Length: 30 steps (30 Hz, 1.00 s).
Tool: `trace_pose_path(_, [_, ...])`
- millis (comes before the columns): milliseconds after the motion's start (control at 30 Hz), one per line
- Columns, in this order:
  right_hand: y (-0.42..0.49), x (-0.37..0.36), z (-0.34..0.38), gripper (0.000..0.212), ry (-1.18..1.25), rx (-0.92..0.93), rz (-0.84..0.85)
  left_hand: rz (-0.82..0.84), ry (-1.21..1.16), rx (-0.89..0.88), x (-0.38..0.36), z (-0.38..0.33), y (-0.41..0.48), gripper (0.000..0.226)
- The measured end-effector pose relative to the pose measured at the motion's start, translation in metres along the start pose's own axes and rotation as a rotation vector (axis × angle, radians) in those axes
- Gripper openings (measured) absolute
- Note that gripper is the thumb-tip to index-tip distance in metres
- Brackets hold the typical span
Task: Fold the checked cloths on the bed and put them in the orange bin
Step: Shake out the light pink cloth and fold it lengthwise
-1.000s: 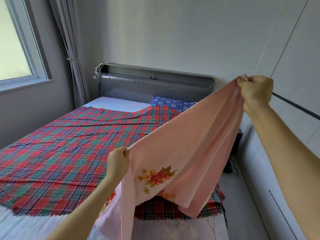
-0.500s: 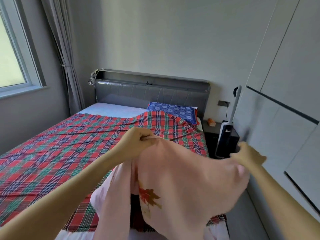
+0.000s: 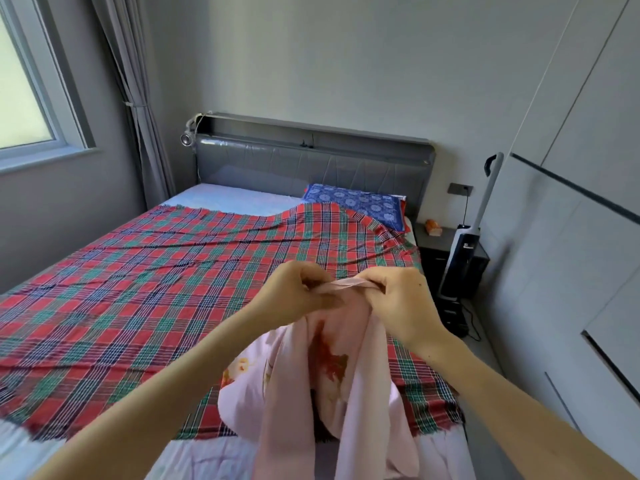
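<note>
1. The hands have come together: the right hand [image 3: 401, 306] was out to the side and is now just beside the left hand [image 3: 294, 292].
2. Both pinch the top edge of the pink cloth [image 3: 294, 410], I think to match its corners for a fold.
3. The rest hangs down so it falls straight.
4. The checked cloth [image 3: 156, 289] lies spread flat on the bed [image 3: 225, 199], not folded yet.
5. No orange bin shows.

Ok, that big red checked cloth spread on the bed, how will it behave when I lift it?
Probably floppy: the checked cloth humps over the blue pillow and ripples. Likely light, since it looks thin. It covers most of the bed, so lifting one corner would probably leave the rest trailing.
</note>
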State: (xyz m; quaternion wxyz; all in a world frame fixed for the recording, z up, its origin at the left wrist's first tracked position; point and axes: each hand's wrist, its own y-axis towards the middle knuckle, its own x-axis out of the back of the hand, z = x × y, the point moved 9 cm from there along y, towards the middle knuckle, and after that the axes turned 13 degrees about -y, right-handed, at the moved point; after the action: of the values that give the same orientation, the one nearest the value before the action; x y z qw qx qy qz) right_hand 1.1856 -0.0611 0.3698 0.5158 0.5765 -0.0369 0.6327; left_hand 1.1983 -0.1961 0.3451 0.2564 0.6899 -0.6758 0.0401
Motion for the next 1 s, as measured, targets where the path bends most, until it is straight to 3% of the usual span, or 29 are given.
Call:
trace_pose_path(167, [0.019, 0.022, 0.008, 0.018, -0.086, -0.060, -0.145, -0.358, 0.018, 0.164, 0.016, 0.088, -0.037, 0.026])
trace_pose_path(233, [0.030, 0.028, 0.009, 0.019, -0.110, -0.086, -0.176, -0.417, 0.042, 0.258, 0.016, 0.127, -0.045, 0.023])
trace_pose_path(433, [0.056, 0.047, 0.010, 0.018, -0.140, -0.131, -0.259, -0.253, -0.008, 0.280, -0.022, 0.172, -0.039, 0.023])
trace_pose_path(567, [0.059, 0.058, 0.005, 0.017, -0.122, -0.176, -0.326, -0.240, -0.052, 0.236, -0.043, 0.181, -0.036, 0.041])
trace_pose_path(733, [0.050, 0.073, -0.019, 0.021, -0.129, -0.312, -0.395, -0.255, -0.033, 0.064, -0.057, 0.166, -0.034, 0.055])
trace_pose_path(833, [0.038, 0.084, -0.029, 0.016, -0.130, -0.380, -0.419, -0.239, 0.057, -0.050, -0.057, 0.160, -0.039, 0.050])
trace_pose_path(1000, [0.013, 0.099, -0.019, 0.020, -0.166, -0.390, -0.434, -0.206, 0.043, 0.204, -0.057, 0.208, -0.060, 0.048])
